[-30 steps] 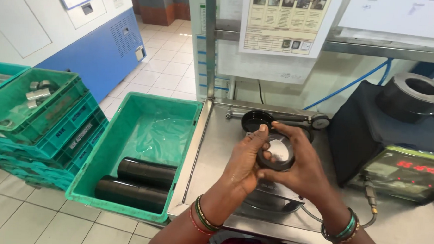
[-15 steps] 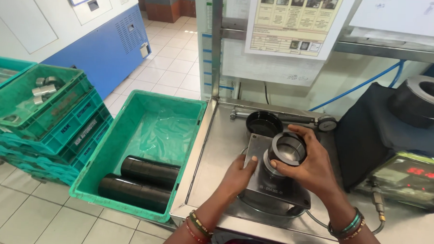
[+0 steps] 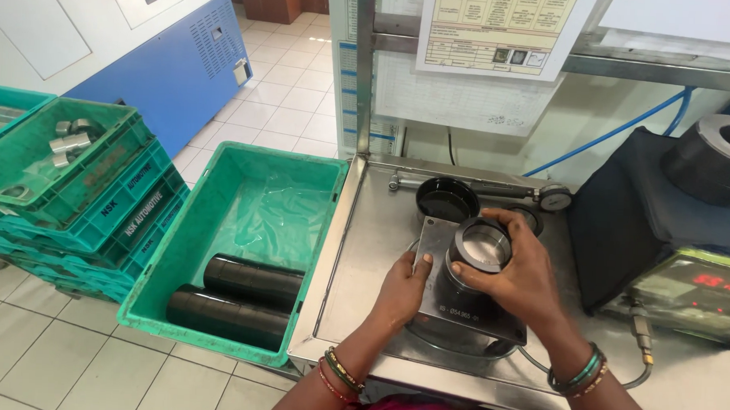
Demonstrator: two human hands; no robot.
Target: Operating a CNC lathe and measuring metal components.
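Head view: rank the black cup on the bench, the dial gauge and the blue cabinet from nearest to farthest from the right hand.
From the right hand:
1. Black cup, just behind it on the bench, to its left.
2. Dial gauge, behind it near the bench's back edge; close to the cup's rank.
3. Blue cabinet, far left, across the floor.

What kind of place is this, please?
Probably a factory inspection or gauging station. The hands set a metal ring on a steel bench, green crates hold dark cylinders, and a digital readout stands at the right.
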